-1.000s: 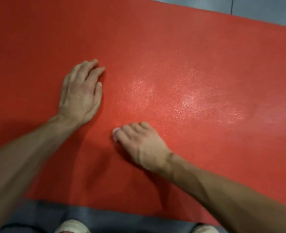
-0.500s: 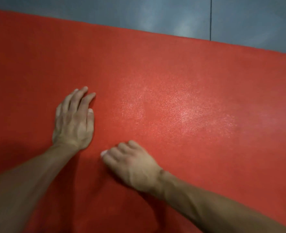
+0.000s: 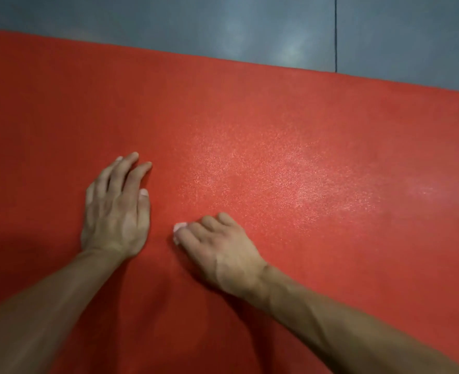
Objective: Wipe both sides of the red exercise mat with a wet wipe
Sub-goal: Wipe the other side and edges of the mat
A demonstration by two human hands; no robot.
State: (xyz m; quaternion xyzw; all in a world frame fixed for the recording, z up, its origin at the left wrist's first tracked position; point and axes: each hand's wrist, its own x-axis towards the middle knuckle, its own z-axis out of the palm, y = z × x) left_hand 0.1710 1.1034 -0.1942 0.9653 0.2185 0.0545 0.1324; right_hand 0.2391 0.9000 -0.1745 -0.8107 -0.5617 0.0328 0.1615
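Covering most of the view, the red exercise mat (image 3: 290, 125) lies flat and unrolled on a grey floor (image 3: 196, 28). Its surface is matte with a fine pebbled grain. A broad patch near the middle of the mat, just beyond the right hand, catches the light and shows pale speckles; whether that patch is wet cannot be told. The mat's far edge runs straight, slanting down toward the right, and the floor shows beyond it.

The left hand (image 3: 115, 209) rests palm down on the mat, left of the speckled patch. Its fingers are extended and close together, lying flat against the surface, with the thumb tucked alongside the index finger. It holds nothing.

The right hand (image 3: 220, 249) sits on the mat just beside the left hand, the two apart by a narrow strip of red. Its fingers are curled under, knuckles up. A small pale sliver, the wet wipe (image 3: 179, 227), shows at the fingertips on the side facing the left hand. Most of it is hidden beneath the hand, so its shape and fold cannot be told. The curled fingers appear to hold it against the mat.

Both forearms are bare and enter from the near edge of the mat.

The floor beyond the mat's far edge is smooth, slightly glossy, with soft pale reflections and one dark straight seam (image 3: 335, 33) running away from the mat.
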